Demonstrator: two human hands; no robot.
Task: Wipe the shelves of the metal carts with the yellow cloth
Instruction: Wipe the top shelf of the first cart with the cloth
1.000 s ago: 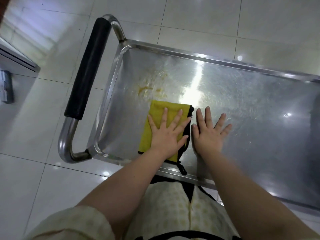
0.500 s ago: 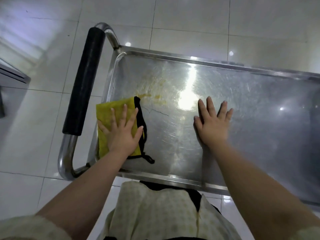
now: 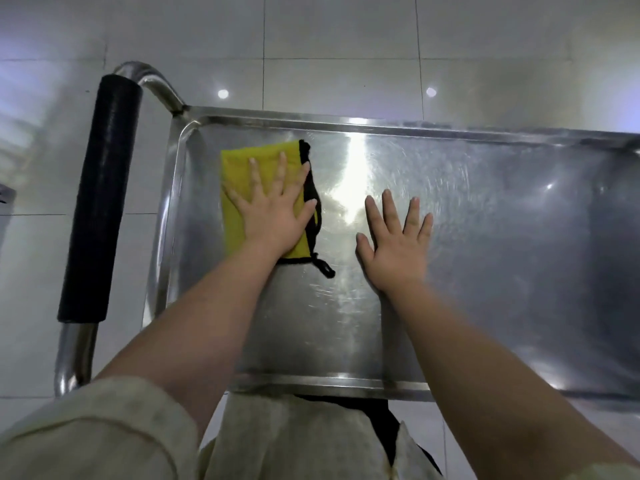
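The yellow cloth [image 3: 242, 168], folded and edged in black, lies flat on the top shelf [image 3: 502, 237] of the metal cart, near its far left corner. My left hand [image 3: 273, 209] presses down on the cloth with fingers straight and spread. A black loop of the cloth trails toward me beside the wrist. My right hand [image 3: 394, 244] rests flat on the bare steel to the right of the cloth, fingers spread, holding nothing. The yellow smear seen earlier on the shelf is no longer visible.
The cart's push handle with a black grip [image 3: 100, 199] runs along the left side. A raised steel rim [image 3: 329, 384] borders the shelf at the near edge. White glossy floor tiles [image 3: 346, 36] surround the cart.
My left hand slid the cloth from the left near edge up toward the far left corner, over the yellow stain. My right hand stayed flat on the shelf.
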